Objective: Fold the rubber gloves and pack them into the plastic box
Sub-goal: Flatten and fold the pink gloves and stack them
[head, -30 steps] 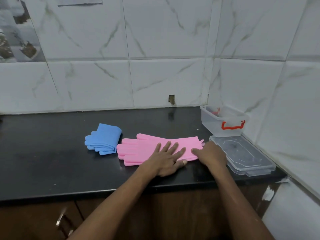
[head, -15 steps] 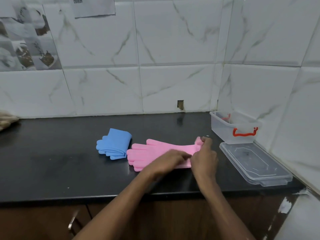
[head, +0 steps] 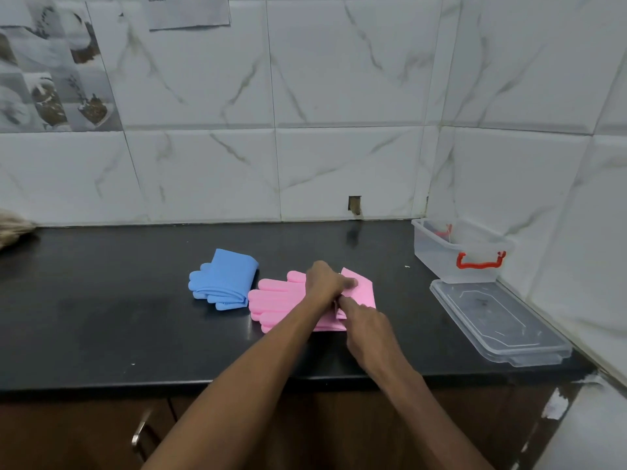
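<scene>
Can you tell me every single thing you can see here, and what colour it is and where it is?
Folded blue rubber gloves: one stack, blue, on the counter left of the pink ones.
Pink rubber gloves: one stack, pink, mid-counter, cuff end being folded over.
Clear plastic box with red handle: one, see-through, back right corner, open.
Clear plastic lid: one, see-through, flat on the counter in front of the box.
Black stone counter: one, black, across the view.
White marble wall tiles: many, white, behind and at the right.
Paper sheet: one, white, on the wall, top.
Left hand: one, on the pink cuff.
Right hand: one, pinching the pink fold's near edge.
</scene>
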`<state>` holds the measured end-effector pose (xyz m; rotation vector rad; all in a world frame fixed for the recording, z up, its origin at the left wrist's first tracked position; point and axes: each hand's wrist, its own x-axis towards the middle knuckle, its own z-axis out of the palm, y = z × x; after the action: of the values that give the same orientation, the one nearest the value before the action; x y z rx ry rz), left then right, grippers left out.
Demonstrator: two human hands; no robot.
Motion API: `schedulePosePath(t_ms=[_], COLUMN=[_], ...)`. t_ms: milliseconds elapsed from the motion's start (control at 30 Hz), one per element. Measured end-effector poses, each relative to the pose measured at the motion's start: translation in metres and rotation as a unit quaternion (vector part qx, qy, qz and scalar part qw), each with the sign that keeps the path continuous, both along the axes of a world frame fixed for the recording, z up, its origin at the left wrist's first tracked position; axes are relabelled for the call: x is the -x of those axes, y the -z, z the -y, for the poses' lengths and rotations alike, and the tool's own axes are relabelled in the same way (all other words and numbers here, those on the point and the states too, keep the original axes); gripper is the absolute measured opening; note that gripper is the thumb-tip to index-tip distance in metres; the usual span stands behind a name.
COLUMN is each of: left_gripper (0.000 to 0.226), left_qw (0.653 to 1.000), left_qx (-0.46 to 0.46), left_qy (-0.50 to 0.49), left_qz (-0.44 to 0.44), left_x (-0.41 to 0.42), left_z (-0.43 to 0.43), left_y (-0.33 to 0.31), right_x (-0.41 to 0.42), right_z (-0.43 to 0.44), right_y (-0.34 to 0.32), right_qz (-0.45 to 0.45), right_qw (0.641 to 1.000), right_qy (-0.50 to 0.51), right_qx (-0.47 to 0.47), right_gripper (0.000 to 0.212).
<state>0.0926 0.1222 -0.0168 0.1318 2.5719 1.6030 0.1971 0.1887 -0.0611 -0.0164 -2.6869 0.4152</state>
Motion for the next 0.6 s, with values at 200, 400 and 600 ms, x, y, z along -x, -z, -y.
schedulePosePath(t_ms=[200,400,600], left_gripper=[0.028,0.011,0.022], left_qw=[1.0,0.999,0.993], left_qx=[0.012,-0.009,0.098], left_qy=[0.008,0.045,0.043], left_qz=[-0.004,0.021,-0.05], left_x=[0.013,0.017,0.018], left_z=[0.011,0.029,0.023], left_y=[0.0,0.009,0.006], right_x=[-0.011,-0.008,0.001], right_z=[-0.019,-0.021,-0.012], right_y=[-0.011,-0.011,0.01], right_qz=[-0.099,-0.037,0.098], right_qw=[0.953,0.959,0.995], right_qy=[0.041,0.058,0.005], right_qx=[0.283,0.273,0.024], right_gripper=[0.046,0.038,0.064])
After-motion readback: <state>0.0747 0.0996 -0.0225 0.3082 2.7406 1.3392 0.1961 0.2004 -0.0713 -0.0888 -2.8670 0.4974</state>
